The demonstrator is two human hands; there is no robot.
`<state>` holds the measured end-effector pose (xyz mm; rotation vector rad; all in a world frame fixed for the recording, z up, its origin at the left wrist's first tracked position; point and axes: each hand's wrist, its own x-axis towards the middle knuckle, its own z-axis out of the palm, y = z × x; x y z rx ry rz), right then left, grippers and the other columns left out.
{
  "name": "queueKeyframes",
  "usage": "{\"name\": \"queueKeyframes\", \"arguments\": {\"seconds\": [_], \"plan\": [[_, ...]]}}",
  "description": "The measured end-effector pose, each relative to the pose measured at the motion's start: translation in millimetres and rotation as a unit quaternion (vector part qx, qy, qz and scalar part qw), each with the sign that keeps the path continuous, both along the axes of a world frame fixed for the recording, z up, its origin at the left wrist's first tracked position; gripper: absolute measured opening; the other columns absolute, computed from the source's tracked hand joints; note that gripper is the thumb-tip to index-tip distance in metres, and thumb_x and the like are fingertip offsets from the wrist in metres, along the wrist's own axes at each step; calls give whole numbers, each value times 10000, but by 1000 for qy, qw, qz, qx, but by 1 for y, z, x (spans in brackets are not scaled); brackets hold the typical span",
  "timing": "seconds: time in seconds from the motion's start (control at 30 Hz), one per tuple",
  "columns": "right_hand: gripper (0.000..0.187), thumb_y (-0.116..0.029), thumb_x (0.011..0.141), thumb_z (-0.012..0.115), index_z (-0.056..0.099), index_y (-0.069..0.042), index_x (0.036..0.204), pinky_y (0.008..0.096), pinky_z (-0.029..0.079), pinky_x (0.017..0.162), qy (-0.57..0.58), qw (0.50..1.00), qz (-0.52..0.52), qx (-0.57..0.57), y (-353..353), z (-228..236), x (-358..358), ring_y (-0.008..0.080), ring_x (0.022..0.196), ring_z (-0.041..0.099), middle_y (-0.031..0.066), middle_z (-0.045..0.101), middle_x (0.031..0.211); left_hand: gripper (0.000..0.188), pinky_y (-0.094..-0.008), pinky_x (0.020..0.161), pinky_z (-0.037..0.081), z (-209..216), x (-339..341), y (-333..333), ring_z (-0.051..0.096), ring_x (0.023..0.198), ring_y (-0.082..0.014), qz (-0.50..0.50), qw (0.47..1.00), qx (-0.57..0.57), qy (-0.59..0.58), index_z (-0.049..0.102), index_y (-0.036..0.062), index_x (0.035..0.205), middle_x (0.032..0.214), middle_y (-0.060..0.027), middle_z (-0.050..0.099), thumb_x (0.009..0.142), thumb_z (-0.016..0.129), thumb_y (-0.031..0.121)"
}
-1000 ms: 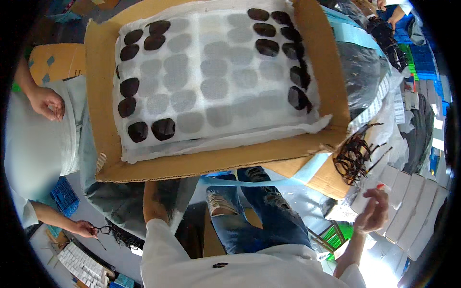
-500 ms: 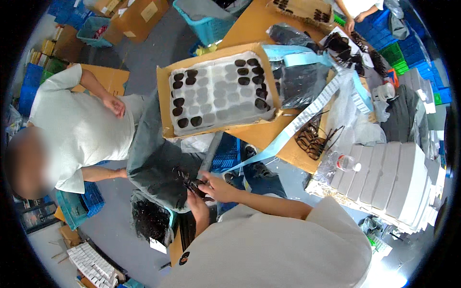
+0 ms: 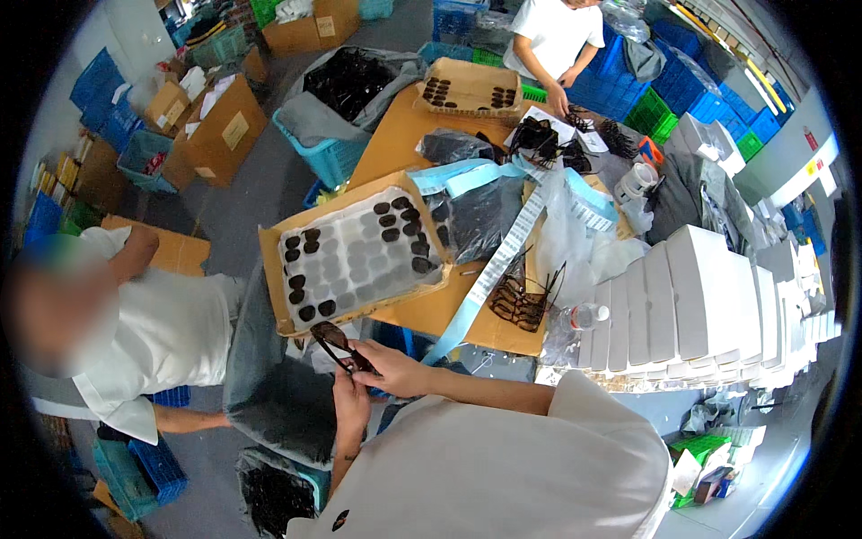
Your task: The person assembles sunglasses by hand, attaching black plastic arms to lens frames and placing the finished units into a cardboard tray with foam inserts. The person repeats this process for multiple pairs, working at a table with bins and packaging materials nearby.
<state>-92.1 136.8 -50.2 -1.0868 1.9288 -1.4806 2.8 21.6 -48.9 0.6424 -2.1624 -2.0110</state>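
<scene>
cardboard tray (image 3: 278,260) just ahead of both hands, co-worker (image 3: 162,332) crowding left

A blurred face sits at the frame's left edge. The left hand (image 3: 350,406) covers part of the sunglasses (image 3: 339,346); their far arm is hidden. Items in the black bag (image 3: 269,490) at lower left are too dark to tell.
</scene>
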Motion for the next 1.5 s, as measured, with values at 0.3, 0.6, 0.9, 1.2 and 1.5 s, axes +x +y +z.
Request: {"name": "queueKeyframes", "arguments": {"seconds": [0.3, 0.6, 0.9, 1.2, 1.5], "plan": [[245, -126, 888, 529, 524, -29, 1113, 371, 537, 639, -78, 987, -141, 17, 64, 9, -49, 263, 667, 664, 105, 655, 747, 403, -286, 669, 536, 71, -12, -59, 662, 884, -201, -144, 981, 66, 116, 531, -27, 1160, 978, -144, 670, 995, 471, 336], [238, -58, 919, 511, 538, 6, 1147, 302, 449, 834, -131, 977, -118, -123, 17, -23, -22, 197, 880, 545, 95, 601, 951, 370, -301, 873, 445, -25, -55, 18, 536, 1001, -144, -76, 974, 183, 106, 461, 37, 1299, 1141, -43, 554, 1033, 418, 291], [299, -22, 890, 547, 525, -19, 1188, 294, 448, 863, -372, 907, -133, -145, 10, -25, -44, 145, 988, 547, 60, 588, 1121, 386, -325, 833, 475, -40, -88, 23, 573, 1000, -195, 64, 964, 190, 177, 512, 17, 1228, 1141, -89, 579, 1028, 410, 331], [314, -39, 830, 660, 580, 32, 1126, 358, 494, 958, -439, 889, -64, -114, 27, -13, -72, 271, 1045, 633, 139, 623, 1039, 218, -377, 931, 487, -34, -74, -33, 594, 940, -230, 253, 812, 477, 221, 530, 0, 1030, 1038, -114, 604, 1002, 446, 199], [216, -154, 836, 688, 639, -13, 993, 300, 488, 602, -119, 983, -77, 118, -59, -113, -200, 157, 641, 607, 74, 656, 803, 567, -449, 707, 520, -44, 37, -29, 647, 823, -431, 127, 857, -363, -344, 435, -14, 1170, 910, -252, 654, 792, 756, 261]]}}
